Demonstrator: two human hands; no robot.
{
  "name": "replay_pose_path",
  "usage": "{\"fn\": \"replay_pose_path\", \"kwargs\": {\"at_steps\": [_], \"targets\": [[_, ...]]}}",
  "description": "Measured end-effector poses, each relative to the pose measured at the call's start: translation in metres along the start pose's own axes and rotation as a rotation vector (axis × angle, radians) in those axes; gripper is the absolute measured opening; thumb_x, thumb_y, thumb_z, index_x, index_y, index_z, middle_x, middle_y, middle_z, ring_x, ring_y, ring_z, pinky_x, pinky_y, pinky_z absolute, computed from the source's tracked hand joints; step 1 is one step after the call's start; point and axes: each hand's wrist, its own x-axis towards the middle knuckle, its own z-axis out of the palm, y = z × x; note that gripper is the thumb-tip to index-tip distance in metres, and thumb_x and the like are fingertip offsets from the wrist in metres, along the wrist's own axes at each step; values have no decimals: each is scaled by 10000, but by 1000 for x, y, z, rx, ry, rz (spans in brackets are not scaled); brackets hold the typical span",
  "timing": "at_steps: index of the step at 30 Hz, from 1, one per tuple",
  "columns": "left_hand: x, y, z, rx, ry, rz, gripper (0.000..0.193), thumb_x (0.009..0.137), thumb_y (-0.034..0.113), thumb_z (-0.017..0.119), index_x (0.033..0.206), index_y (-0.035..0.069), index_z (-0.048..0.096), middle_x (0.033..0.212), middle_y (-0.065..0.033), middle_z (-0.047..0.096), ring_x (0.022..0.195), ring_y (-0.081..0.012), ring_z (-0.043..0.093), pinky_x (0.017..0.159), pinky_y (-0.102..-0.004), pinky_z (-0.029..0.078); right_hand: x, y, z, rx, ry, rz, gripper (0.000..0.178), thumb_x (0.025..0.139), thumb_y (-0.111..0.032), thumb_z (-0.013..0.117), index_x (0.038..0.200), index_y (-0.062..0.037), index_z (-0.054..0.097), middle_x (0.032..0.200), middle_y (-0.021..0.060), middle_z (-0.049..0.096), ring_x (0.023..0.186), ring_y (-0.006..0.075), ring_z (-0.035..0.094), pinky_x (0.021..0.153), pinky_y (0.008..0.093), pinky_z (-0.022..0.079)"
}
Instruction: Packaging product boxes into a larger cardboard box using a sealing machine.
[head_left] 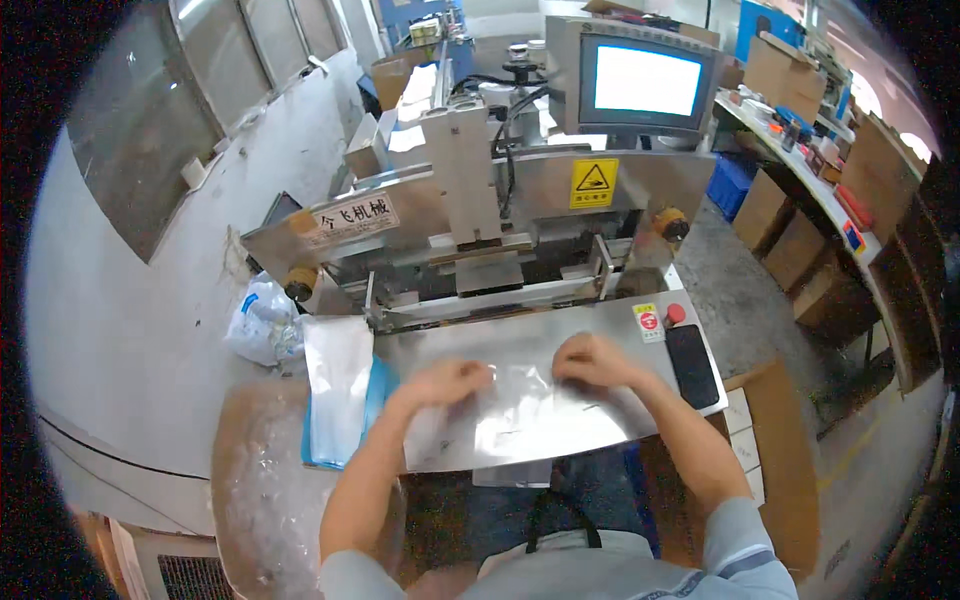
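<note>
A clear plastic piece, seemingly a thin bag or film, is stretched between my two hands above the metal worktop. My left hand has its fingers closed at the left edge of this film. At the opposite edge, the fingers of my right hand are pinched together. Glare on the metal makes the film's outline hard to follow. Left of my left hand lies a stack of flat plastic sheets on something blue. Behind the worktop stands a machine with a central press head.
A carton of loose clear plastic sits at the lower left, beneath a white plastic bag. Right of my right hand are a black phone and a red button. Another carton holds white boxes. A lit monitor stands behind.
</note>
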Motion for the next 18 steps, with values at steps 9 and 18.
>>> {"fn": "replay_pose_path", "kwargs": {"at_steps": [9, 18], "targets": [[135, -46, -95, -275, 105, -29, 409, 790, 453, 772, 1005, 107, 737, 842, 5, 631, 745, -129, 566, 681, -295, 471, 125, 46, -53, -462, 67, 87, 207, 901, -168, 581, 965, -6, 691, 908, 221, 694, 854, 389, 665, 750, 418, 517], [110, -26, -32, 478, 981, 164, 328, 797, 180, 701, 1041, -40, 685, 976, -249, 687, 955, -425, 642, 874, -504, 504, 133, 6, 12, -653, 134, 72, 362, 868, -190, 638, 1168, 10, 607, 1206, 231, 607, 1143, 399, 564, 959, 470, 469]]}}
